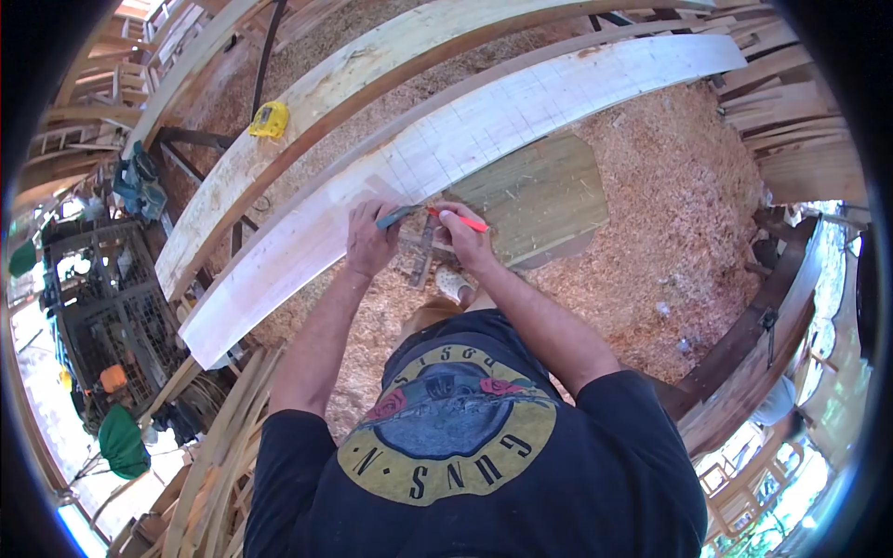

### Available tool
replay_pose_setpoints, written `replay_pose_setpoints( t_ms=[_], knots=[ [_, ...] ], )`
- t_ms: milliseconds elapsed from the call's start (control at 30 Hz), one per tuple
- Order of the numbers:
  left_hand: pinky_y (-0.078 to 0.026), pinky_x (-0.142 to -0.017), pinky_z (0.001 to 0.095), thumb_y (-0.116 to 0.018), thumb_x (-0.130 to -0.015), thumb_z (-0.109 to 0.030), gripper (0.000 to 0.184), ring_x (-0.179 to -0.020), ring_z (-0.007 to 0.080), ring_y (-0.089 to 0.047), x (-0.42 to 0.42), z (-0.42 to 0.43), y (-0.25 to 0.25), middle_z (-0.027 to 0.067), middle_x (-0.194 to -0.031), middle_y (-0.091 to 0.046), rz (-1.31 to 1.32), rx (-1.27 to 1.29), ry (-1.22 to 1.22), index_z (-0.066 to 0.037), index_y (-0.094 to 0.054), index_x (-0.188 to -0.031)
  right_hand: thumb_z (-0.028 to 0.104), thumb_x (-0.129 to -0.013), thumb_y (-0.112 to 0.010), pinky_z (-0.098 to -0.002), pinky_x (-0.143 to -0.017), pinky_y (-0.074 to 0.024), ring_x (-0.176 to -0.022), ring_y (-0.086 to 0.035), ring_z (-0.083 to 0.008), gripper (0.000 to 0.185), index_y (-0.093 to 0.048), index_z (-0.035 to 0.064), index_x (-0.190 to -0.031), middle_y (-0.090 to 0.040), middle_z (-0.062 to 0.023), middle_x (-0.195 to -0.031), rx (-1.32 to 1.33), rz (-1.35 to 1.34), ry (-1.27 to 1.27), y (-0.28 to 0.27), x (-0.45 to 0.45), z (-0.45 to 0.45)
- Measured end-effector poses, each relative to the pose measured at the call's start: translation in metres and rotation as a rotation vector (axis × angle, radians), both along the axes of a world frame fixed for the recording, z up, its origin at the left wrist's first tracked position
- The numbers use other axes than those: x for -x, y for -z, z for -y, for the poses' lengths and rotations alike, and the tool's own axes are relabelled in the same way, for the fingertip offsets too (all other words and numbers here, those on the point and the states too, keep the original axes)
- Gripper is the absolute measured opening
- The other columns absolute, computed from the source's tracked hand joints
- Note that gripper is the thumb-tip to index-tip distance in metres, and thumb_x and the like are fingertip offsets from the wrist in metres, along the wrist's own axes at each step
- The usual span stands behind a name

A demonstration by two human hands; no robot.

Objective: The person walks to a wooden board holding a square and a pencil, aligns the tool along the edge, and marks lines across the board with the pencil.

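Note:
My left hand is closed on a slim teal tool, which looks like a utility knife; its tip points right. In my right hand is a red pencil, its point close to the tool's tip. Whether the two tips touch is too small to tell. Between the hands hangs a try square, its long part pointing down; what supports it I cannot tell. Both hands are at the near edge of a pale curved plank marked with several pencil lines across it.
Behind lies a second curved timber with a yellow tape measure on it. A teal power tool is at its left. A wooden board lies on the shavings-covered floor. Stacked boards stand at right.

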State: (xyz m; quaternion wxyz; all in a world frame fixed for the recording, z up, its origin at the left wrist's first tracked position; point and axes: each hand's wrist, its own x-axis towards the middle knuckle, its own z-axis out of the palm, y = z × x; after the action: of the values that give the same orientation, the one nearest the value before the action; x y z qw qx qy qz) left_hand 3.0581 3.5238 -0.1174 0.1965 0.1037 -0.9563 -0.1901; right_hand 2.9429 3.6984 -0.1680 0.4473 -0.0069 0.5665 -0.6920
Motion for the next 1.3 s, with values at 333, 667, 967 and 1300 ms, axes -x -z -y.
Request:
replay_pose_setpoints(
  t_ms=[333,667,967,1300],
  knots=[
    [-0.045,-0.081,0.0472,-0.072,-0.092,-0.015,0.019,-0.093,0.0334,-0.062,0.001,0.001,0.001,0.0085,-0.099,-0.065,-0.014,-0.001,0.013,-0.012,-0.066,-0.11,0.019,-0.101,-0.063,-0.0255,-0.066,-0.051,-0.076,-0.062,-0.008,0.029,-0.069,0.0011,-0.123,-0.07,-0.0024,-0.092,0.013,-0.027,0.044,-0.013,-0.002,0.0],
    [-0.044,-0.079,0.0473,-0.072,-0.09,-0.016,0.022,-0.093,0.0345,-0.061,-0.002,0.003,0.007,0.01,-0.101,-0.064,-0.016,0.003,0.004,-0.011,-0.065,-0.11,0.006,-0.1,-0.057,-0.0288,-0.079,-0.0572,-0.095,-0.069,-0.0143,0.033,-0.061,0.0004,-0.132,-0.073,-0.0109,-0.114,0.062,-0.114,-0.13,-0.02,-0.001,-0.023],
    [-0.045,-0.08,0.0469,-0.073,-0.091,-0.016,0.015,-0.091,0.035,-0.061,0.0,0.0,0.0,0.011,-0.097,-0.064,-0.002,-0.011,-0.025,-0.008,-0.068,-0.103,0.002,-0.096,-0.056,-0.0314,-0.057,-0.0573,-0.069,-0.068,-0.0159,0.041,-0.054,0.0011,-0.137,-0.074,-0.0171,-0.11,-0.063,0.239,-0.227,-0.006,0.014,-0.033],
    [-0.044,-0.078,0.0477,-0.071,-0.09,-0.019,0.016,-0.09,0.0341,-0.061,0.0,0.0,0.003,0.0098,-0.096,-0.063,0.012,-0.011,-0.033,-0.013,-0.069,-0.105,0.012,-0.097,-0.061,-0.0302,-0.042,-0.0524,-0.051,-0.064,-0.0147,0.041,-0.058,-0.0025,-0.135,-0.073,-0.0098,-0.091,-0.246,0.076,-0.353,-0.019,0.019,-0.003]
  ],
)
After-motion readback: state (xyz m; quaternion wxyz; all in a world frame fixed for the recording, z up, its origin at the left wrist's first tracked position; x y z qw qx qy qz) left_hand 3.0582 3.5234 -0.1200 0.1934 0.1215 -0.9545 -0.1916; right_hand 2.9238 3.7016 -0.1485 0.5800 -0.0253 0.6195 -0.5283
